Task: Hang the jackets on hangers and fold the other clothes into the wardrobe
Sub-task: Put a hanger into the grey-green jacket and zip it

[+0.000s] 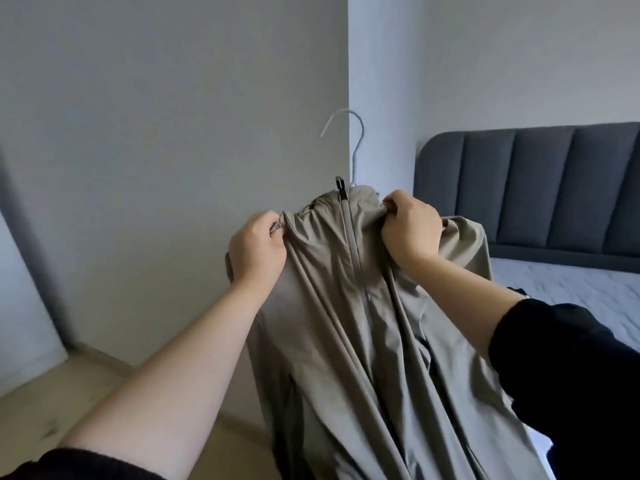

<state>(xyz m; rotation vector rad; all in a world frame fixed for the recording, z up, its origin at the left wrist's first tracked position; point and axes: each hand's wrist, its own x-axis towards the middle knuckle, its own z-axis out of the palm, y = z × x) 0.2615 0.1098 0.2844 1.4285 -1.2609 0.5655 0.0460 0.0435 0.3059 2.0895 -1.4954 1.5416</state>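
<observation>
A bed [588, 292] is recorded at the right, its top surface pale grey-blue and quilted. It is backed by a dark grey padded headboard [536, 188] with upright channels. A small dark piece of fabric [517, 292] is noted on the bed near its front edge; its kind cannot be told. Whether the hanging jacket [346, 341] touches the bed cannot be determined. A light beige floor [41, 403] is recorded at lower left, marked by dark smudges [52, 433].

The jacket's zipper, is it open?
No, the zipper runs closed up the jacket, with its black pull at the collar.
</observation>
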